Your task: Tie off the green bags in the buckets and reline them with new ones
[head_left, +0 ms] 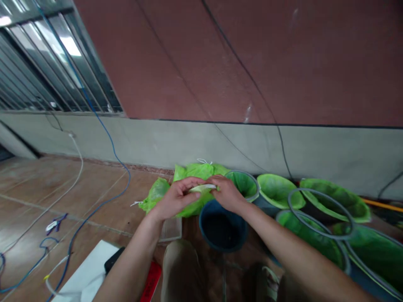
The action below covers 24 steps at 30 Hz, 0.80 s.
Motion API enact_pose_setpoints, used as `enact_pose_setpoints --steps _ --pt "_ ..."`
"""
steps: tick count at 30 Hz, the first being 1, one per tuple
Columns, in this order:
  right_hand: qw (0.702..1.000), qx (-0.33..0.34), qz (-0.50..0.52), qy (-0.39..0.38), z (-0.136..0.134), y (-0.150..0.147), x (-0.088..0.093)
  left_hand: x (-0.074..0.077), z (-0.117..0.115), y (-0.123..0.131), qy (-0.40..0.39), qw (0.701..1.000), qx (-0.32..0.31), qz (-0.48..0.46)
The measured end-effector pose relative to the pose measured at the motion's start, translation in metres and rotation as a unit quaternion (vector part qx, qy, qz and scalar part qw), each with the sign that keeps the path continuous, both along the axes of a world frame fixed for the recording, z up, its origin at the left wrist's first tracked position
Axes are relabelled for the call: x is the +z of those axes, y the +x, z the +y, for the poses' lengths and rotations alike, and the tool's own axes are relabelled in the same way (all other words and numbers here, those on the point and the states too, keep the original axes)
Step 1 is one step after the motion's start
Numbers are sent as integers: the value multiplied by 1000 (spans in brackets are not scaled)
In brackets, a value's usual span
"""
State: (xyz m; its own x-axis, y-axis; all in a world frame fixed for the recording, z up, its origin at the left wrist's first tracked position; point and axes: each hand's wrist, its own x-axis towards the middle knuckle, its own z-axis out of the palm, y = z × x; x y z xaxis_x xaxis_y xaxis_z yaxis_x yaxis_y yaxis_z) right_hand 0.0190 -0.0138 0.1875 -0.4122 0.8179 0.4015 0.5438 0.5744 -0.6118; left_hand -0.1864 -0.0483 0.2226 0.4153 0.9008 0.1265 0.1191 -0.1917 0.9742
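Both my hands meet in front of me over a dark blue bin, which has no liner showing. Between my left hand and my right hand is a small pale yellow-green bundle with a whitish edge; its exact kind is unclear. The fingers of both hands are closed around it, the left thumb lying along its near side. Just behind and below the hands lie bright green plastic bags, one tied off with white string.
On the right stand several bins with green liners; a loose grey ring rests across them. A clear plastic tray, a white box and a red item lie nearby. A blue cable crosses the floor.
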Motion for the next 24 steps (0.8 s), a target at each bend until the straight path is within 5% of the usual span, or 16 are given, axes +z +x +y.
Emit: enact_pose_setpoints --steps 4,9,14,18,21,24 --pt "985 -163 -14 47 -7 51 18 20 -4 8 65 994 11 88" --pt "958 -277 -36 64 -21 125 32 12 5 3 116 964 52 232" --pt "928 -337 -133 82 -37 184 24 -7 10 -3 176 874 189 411" --pt "914 -361 -184 23 -47 207 26 -9 7 -3 139 793 280 523" --pt "908 -376 -182 -11 -47 222 54 3 17 -4 77 815 299 490" --pt "922 -375 -72 68 -49 236 83 13 31 -4 80 875 352 324"
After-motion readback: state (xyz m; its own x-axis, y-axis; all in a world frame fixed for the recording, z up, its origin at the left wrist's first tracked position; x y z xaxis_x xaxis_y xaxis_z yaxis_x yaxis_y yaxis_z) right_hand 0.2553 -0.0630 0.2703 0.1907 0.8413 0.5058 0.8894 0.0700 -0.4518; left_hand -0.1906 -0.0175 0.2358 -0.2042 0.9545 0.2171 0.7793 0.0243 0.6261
